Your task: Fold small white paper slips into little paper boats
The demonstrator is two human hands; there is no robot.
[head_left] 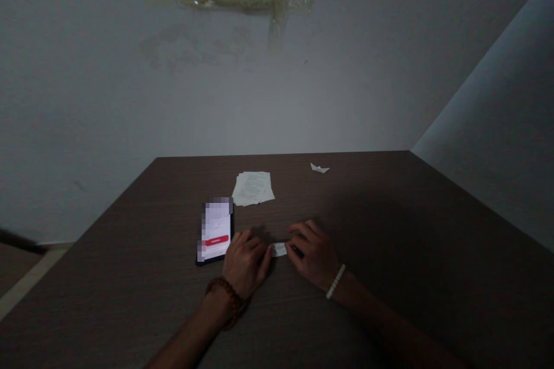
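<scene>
A small folded piece of white paper (pixel 279 249) lies low over the table between my two hands. My left hand (pixel 246 259) has its fingers curled, with the thumb and forefinger closed on the paper's left end. At the right end, my right hand (pixel 314 255) pinches the paper between thumb and forefinger, its other fingers bent above. Parts of the paper are hidden under the fingertips. Brown beads circle my left wrist and pale beads my right.
Just left of my left hand, a phone (pixel 216 230) lies with its screen lit. Behind it is a stack of printed paper sheets (pixel 253 187). A folded paper boat (pixel 319 168) sits near the back edge of the brown table (pixel 367 311), against a wall.
</scene>
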